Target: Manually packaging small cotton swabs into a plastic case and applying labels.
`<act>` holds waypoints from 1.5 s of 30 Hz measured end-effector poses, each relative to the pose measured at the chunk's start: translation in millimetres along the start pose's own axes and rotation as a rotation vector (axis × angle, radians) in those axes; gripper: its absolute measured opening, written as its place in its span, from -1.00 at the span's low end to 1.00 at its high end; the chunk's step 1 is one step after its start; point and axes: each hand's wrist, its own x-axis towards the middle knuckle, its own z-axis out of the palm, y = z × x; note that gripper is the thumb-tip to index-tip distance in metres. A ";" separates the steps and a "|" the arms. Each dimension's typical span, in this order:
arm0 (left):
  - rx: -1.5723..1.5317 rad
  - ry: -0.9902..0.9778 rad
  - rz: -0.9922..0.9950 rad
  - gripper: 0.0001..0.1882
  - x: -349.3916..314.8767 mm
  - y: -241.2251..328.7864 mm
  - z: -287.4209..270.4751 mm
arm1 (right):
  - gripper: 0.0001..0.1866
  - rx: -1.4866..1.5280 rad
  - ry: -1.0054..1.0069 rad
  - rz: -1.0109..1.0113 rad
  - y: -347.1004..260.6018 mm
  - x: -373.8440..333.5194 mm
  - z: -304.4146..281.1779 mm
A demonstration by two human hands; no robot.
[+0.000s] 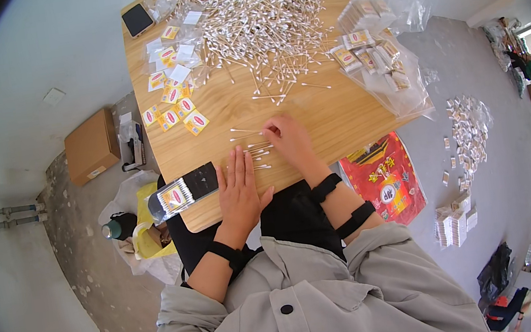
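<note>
My left hand (pixel 236 187) lies flat on the wooden table (pixel 312 111) near its front edge, fingers stretched out. Several cotton swabs (pixel 260 156) stick out beside its fingers, partly under them. My right hand (pixel 289 140) is bent in a pinch just to the right, with a cotton swab (pixel 244 130) reaching to its fingertips. Just what lies between those fingertips is partly hidden. Left of my left hand is a black holder (pixel 202 181) next to a clear bag of cotton swabs with a yellow and white card (pixel 175 197).
A big heap of loose cotton swabs (pixel 262 8) covers the table's far side. Yellow cards (pixel 185 107) lie at the left, near a black phone-like device (pixel 137 20). Packed swab bags (pixel 369 54) lie at the right edge. A red bag (pixel 387 178) is below the table.
</note>
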 end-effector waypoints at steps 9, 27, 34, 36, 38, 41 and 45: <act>-0.003 0.050 -0.007 0.04 40.6 -5.7 -2.2 | -0.91 -0.192 -0.096 -0.085 3.8 6.1 -7.3; -0.135 0.011 -0.037 0.12 16.0 -22.2 -5.0 | -0.58 0.560 0.211 0.132 10.8 -27.1 15.0; -0.125 -0.046 0.032 0.08 25.5 -18.9 2.1 | -0.49 0.674 0.054 0.044 -1.7 -25.0 48.3; -0.191 -0.015 0.022 0.08 21.0 -27.1 -0.7 | -0.47 0.833 0.055 0.092 -2.6 -22.5 44.7; -0.261 0.013 0.015 0.08 15.9 -28.6 -2.8 | -0.45 0.987 0.059 0.144 -1.6 -23.7 38.3; 0.031 0.054 -0.210 0.03 10.9 -24.9 -6.2 | -0.41 0.929 0.078 0.195 -5.3 -28.9 31.2; 0.021 0.080 -0.208 -0.07 13.0 -25.9 7.2 | -0.40 0.829 0.073 0.163 -10.7 -29.8 37.6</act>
